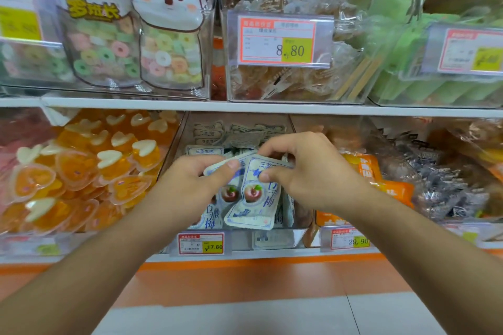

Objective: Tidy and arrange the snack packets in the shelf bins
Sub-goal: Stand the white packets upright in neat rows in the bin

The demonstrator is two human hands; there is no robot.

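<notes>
Packets of pale blue and white, each printed with a red plum, fill the middle bin (295, 235) of the lower shelf (245, 107), and both hands are in among them at the bin's front edge. The left hand (187, 185) has its fingers curled and its thumb pressed down on the top of one packet (217, 167), pinching it near its upper edge so that it lies tilted across the pile. The right hand (304, 171) pinches a second packet (251, 207) at its top right corner, thumb in front and fingers curled behind; this packet hangs slanted below the grip, its lower end reaching the bin's front wall. The two held packets touch and partly overlap between the hands. More of the same packets (206, 152) stand further back in the bin, toward its rear wall. A price tag (201, 243) is clipped to the shelf's front edge just below the bin's left corner. The bin to the left holds heart-shaped orange jelly cups (81, 168); the bin to the right holds orange packets (362, 168) and dark wrapped sweets (441, 185). On the upper shelf stand bear-faced bags (166, 32) of ring sweets.
</notes>
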